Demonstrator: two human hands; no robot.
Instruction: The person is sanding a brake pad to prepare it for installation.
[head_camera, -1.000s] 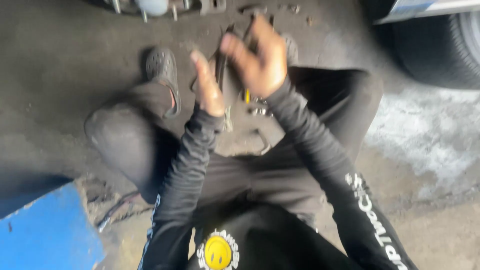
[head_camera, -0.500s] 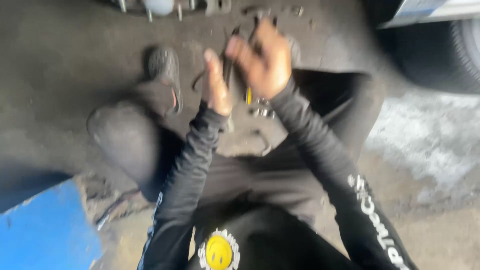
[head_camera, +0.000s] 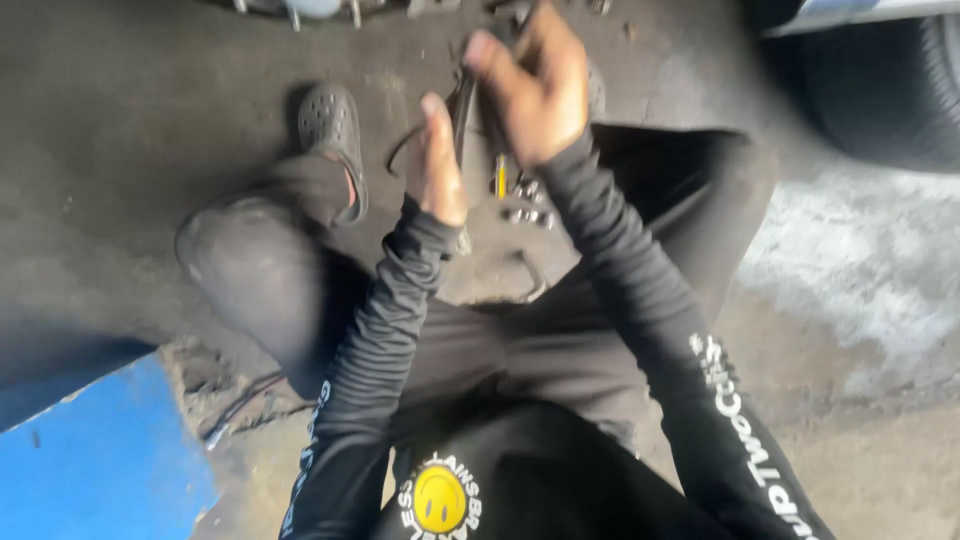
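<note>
While the person sits on the concrete floor (head_camera: 130, 120) with legs spread, both hands are raised in front of the chest. The right hand (head_camera: 535, 90) is clenched around a dark, thin, curved part (head_camera: 462, 105), maybe a strap or a tool; the blur does not let me tell which. The left hand (head_camera: 440, 165) is just beside this dark part, with fingers stretched straight; whether it touches the part I cannot tell. Below the dark part, on the floor between the legs, lie a yellow-handled tool (head_camera: 500, 175) and some small metal pieces (head_camera: 527, 205). Left of the dark part is a grey perforated clog (head_camera: 332, 125) on the person's foot. Far right of it stands a car tyre (head_camera: 885, 90), and far below-left a blue panel (head_camera: 100, 460).
</note>
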